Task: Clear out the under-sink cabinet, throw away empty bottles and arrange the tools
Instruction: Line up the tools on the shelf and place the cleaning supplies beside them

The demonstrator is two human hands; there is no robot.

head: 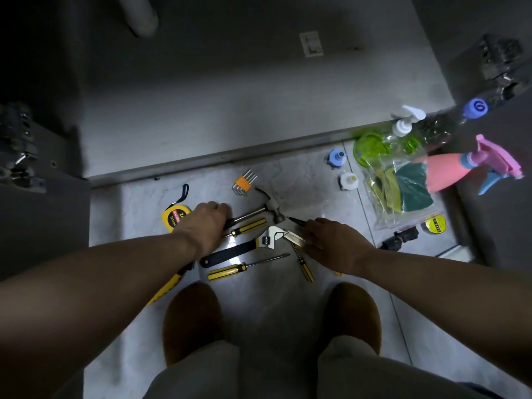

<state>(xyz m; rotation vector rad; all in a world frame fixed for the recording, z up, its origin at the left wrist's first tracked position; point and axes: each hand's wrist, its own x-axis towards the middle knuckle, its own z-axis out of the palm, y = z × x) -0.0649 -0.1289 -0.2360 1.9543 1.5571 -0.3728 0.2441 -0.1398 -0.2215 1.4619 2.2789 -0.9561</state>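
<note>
3 screwdrvrs (227, 272) | 1 hammer (275, 210) | 1 wrench (269, 236) | 1 tape meas (172, 218) | 3 btls (443, 174)

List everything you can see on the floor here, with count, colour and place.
Tape measure: 1, yellow, far left.
Hex keys: 1 set, orange holder, behind hammer.
Hammer: 1, steel, centre.
Screwdrivers: 3, yellow-black, centre.
Wrench: 1, black handle, centre.
Spray bottle: 1, pink, far right.
Pump bottle: 1, clear, right rear.
Sponge bag: 1, clear, right.
Tape roll: 1, yellow-black, right front.
Hands: 2, left hand at hammer's handle, right hand at wrench's head.

dim light, pale tiled floor (276, 306), open grey cabinet (230, 96), drain pipe (141, 15)
</note>
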